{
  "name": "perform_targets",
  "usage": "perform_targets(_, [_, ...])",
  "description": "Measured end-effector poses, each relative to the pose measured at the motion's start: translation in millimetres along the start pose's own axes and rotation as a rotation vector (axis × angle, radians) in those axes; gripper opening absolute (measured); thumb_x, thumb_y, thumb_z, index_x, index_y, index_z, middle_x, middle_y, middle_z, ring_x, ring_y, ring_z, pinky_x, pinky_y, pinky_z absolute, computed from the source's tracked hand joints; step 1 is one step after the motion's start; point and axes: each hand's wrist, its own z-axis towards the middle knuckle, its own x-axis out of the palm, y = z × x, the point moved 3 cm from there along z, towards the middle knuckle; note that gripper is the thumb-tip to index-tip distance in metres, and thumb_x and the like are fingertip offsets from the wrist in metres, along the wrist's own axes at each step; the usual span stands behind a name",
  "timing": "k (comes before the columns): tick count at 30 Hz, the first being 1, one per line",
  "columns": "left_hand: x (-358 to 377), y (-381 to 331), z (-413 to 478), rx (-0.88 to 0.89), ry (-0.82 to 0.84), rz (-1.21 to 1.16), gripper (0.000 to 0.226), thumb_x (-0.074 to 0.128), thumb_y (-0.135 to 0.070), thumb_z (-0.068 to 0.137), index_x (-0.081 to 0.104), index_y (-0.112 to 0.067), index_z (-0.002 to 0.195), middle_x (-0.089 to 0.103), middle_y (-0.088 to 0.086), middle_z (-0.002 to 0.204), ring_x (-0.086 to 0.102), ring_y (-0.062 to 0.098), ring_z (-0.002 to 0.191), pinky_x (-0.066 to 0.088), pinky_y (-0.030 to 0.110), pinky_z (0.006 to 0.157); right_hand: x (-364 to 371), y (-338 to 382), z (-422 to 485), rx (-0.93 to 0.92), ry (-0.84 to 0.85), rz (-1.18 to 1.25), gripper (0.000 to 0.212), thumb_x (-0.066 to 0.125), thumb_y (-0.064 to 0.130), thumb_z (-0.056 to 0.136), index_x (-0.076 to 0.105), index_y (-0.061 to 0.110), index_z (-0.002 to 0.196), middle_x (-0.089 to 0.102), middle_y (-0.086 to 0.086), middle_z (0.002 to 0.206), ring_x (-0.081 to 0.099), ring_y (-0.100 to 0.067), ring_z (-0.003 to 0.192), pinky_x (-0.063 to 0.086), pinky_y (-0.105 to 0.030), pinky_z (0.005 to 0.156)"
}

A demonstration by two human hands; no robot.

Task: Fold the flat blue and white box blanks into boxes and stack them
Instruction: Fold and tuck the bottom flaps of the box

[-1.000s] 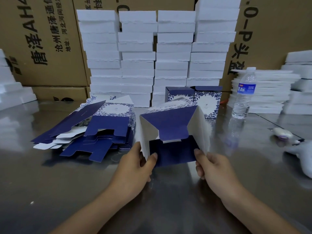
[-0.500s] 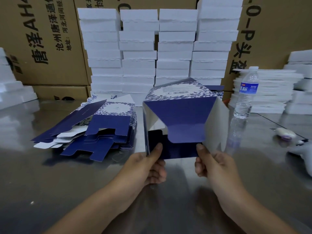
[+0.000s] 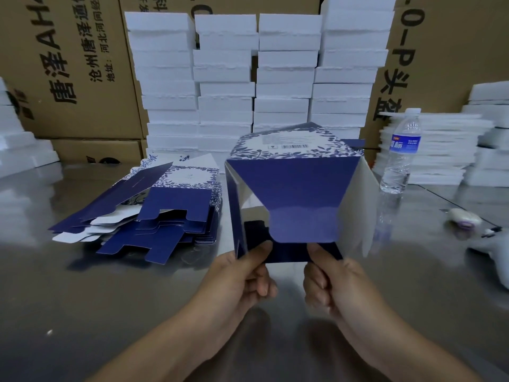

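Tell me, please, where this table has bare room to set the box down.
Bare table lies on the near left, in front of the pile of flat blanks, and on the near right, between the right hand and the water bottle. The back is crowded with white foam stacks.

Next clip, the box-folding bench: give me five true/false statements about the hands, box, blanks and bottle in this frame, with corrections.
1. The left hand and right hand both pinch the lower edge of the half-folded blue and white cardboard box. True.
2. The pile of flat blue and white box blanks lies right of that box. False: it lies to its left.
3. The clear plastic water bottle lies on its side. False: it stands upright.
4. The box's near end is closed. False: its flaps stand open.
5. Stacks of white foam slabs stand behind the box. True.
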Motion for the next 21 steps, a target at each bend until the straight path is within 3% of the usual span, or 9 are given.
perform_targets(3, [6.4, 5.2, 0.7, -0.01, 0.096, 0.074, 0.039, 0.069, -0.034, 0.073, 0.055, -0.021, 0.039, 0.049, 0.001, 0.04, 0.054, 0.014, 0.044, 0.048, 0.022, 0.051, 5.1, -0.5, -3.1, -0.006, 0.031, 0.007, 0.064, 0.039, 0.027, 0.096, 0.037, 0.018, 0.033, 0.031, 0.0, 0.034, 0.029, -0.011, 0.033, 0.025, -0.026, 0.047])
perform_targets(6, [5.1, 9.5, 3.5, -0.034, 0.077, 0.089, 0.039, 0.064, -0.024, 0.075, 0.05, -0.02, 0.039, 0.046, 0.003, 0.038, 0.052, 0.015, 0.042, 0.047, 0.023, 0.05, 9.3, -0.5, -4.2, 0.003, 0.04, 0.035, 0.062, 0.043, 0.022, 0.094, 0.036, 0.019, 0.032, 0.03, -0.001, 0.032, 0.028, -0.011, 0.03, 0.025, -0.021, 0.039])
perform_targets(8, [6.0, 8.2, 0.0, -0.05, 0.093, 0.073, 0.04, 0.07, -0.025, 0.076, 0.049, -0.018, 0.043, 0.044, 0.004, 0.041, 0.052, 0.016, 0.046, 0.048, 0.022, 0.053, 14.0, 0.4, -5.7, 0.012, 0.065, 0.046, 0.052, 0.053, 0.036, 0.078, 0.036, 0.019, 0.032, 0.03, -0.003, 0.032, 0.027, -0.012, 0.03, 0.024, -0.022, 0.038])
perform_targets(10, [11.0, 5.8, -5.5, -0.062, 0.119, 0.044, 0.035, 0.063, -0.029, 0.074, 0.05, -0.017, 0.043, 0.046, 0.003, 0.042, 0.053, 0.015, 0.047, 0.049, 0.023, 0.054, 16.8, -0.6, -7.1, 0.006, 0.089, 0.027, 0.049, 0.054, 0.044, 0.07, 0.038, 0.018, 0.031, 0.032, -0.004, 0.031, 0.028, -0.015, 0.031, 0.025, -0.023, 0.039])
perform_targets(14, [18.1, 5.5, -9.5, -0.084, 0.088, -0.011, 0.044, 0.056, -0.023, 0.081, 0.061, -0.017, 0.038, 0.055, -0.004, 0.043, 0.056, 0.009, 0.045, 0.049, 0.022, 0.053, 15.5, -6.5, -5.4, 0.002, 0.123, 0.03, 0.064, 0.039, 0.025, 0.096, 0.041, 0.02, 0.033, 0.036, -0.003, 0.032, 0.032, -0.018, 0.037, 0.029, -0.025, 0.042])
perform_targets(17, [18.0, 4.4, -9.9, -0.097, 0.065, -0.01, 0.051, 0.053, -0.018, 0.087, 0.062, -0.017, 0.037, 0.054, -0.006, 0.042, 0.055, 0.007, 0.044, 0.047, 0.022, 0.054, 16.9, -6.0, -6.6, 0.0, 0.126, 0.08, 0.057, 0.045, 0.028, 0.089, 0.042, 0.019, 0.033, 0.04, -0.007, 0.033, 0.035, -0.017, 0.034, 0.028, -0.023, 0.039])
perform_targets(21, [22.2, -0.3, -13.8, -0.095, 0.11, 0.008, 0.032, 0.06, -0.029, 0.068, 0.063, -0.017, 0.038, 0.053, -0.007, 0.041, 0.053, 0.004, 0.043, 0.046, 0.02, 0.054, 21.7, -7.5, -9.6, 0.043, 0.119, 0.116, 0.053, 0.052, 0.038, 0.08, 0.041, 0.016, 0.033, 0.042, -0.014, 0.038, 0.032, -0.018, 0.034, 0.027, -0.024, 0.038])
